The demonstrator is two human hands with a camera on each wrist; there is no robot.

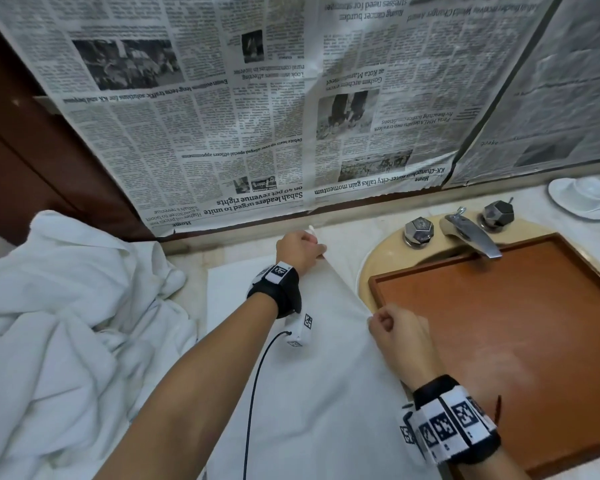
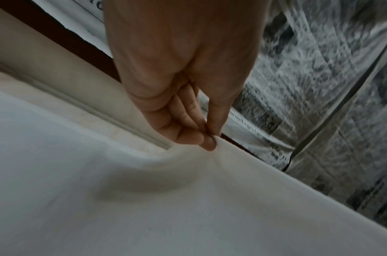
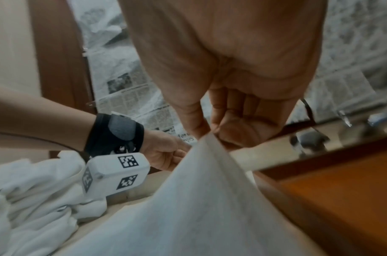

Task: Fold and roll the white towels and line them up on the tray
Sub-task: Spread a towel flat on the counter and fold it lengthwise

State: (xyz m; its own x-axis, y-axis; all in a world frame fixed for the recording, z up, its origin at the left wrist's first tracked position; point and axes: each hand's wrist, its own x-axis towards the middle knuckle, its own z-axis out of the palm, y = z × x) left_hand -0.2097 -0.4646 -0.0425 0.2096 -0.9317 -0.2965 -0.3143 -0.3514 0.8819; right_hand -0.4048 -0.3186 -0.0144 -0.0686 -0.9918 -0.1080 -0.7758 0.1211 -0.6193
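i see both hands pinching one white towel [image 1: 312,375] edge: left hand [image 1: 300,252] far corner, right hand [image 1: 397,332] near corner. edge raised, taut, running away from me; tray [image 1: 520,327] just right, bare; towel heap [image 1: 66,306] left.

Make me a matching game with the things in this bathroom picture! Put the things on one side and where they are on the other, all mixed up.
Things:
1. towel
2. tray
3. pile of towels
4. cup and saucer

Places or states:
A. crumpled at the far left
B. pinched by both hands
C. lying across the sink, nothing on it
D. far right corner of the counter

Pairs: 1-B, 2-C, 3-A, 4-D
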